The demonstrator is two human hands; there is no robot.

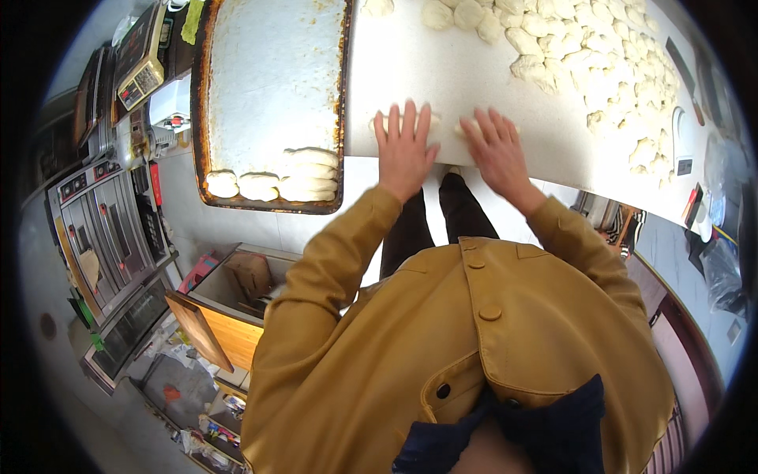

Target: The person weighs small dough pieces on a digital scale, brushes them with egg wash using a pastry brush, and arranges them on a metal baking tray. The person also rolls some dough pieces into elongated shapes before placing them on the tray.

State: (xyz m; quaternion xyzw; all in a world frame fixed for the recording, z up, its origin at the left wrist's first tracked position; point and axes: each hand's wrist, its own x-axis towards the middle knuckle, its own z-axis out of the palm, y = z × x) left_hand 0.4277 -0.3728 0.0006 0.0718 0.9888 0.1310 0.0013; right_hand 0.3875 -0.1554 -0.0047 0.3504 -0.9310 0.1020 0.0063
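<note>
My left hand [405,148] lies palm down over a strip of dough [436,120], fingers spread. The dough shows on both sides of the hand; its middle is hidden. To its right, my right hand [500,151] is also palm down, fingers apart, over a second piece of dough [459,130], mostly covered. Both hands are near the front edge of a pale worktable [408,71]. On the left, a browned metal baking tray [266,83] holds several rolled dough pieces [308,178] in its near corner.
Many dough lumps [556,47] cover the table's far right. Beyond them are a knife [681,65] and a white kitchen scale [684,139]. A metal deck oven [106,231] stands at the left. Below the tray is an open wooden-sided bin [216,332].
</note>
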